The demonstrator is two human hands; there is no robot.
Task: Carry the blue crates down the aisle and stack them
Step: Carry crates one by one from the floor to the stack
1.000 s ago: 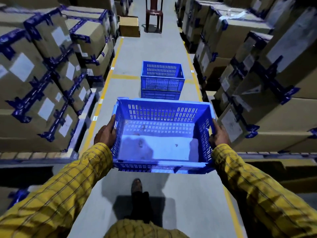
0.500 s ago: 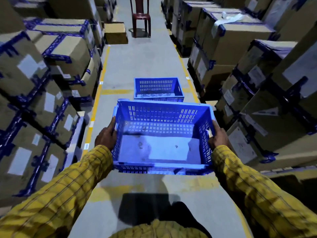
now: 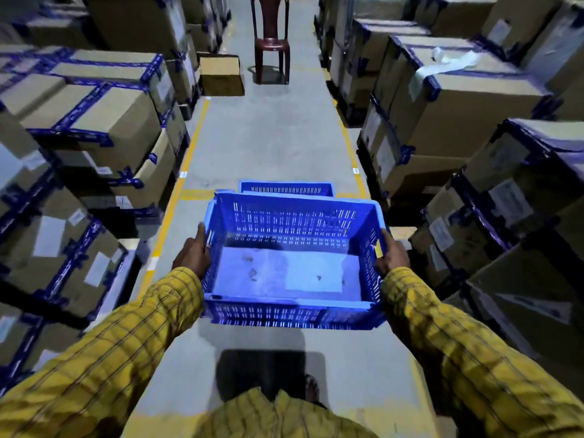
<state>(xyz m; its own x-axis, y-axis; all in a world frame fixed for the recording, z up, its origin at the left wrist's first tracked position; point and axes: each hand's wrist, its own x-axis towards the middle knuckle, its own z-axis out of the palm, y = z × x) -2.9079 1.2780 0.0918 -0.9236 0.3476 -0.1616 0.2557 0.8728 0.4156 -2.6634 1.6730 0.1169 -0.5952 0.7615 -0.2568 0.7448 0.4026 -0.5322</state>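
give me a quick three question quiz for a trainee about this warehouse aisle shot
1. True or false: both hands hold the carried crate by its sides.
2. What stands at the far end of the aisle? A) ladder B) chair C) trolley
3. Fill in: the crate on the floor lies just ____ the carried one.

Key: 1 true: left hand, right hand. 2 B. 3 beyond.

Dim grey aisle floor (image 3: 268, 147) between stacked cardboard boxes (image 3: 104, 121), chair (image 3: 271, 42) beyond.
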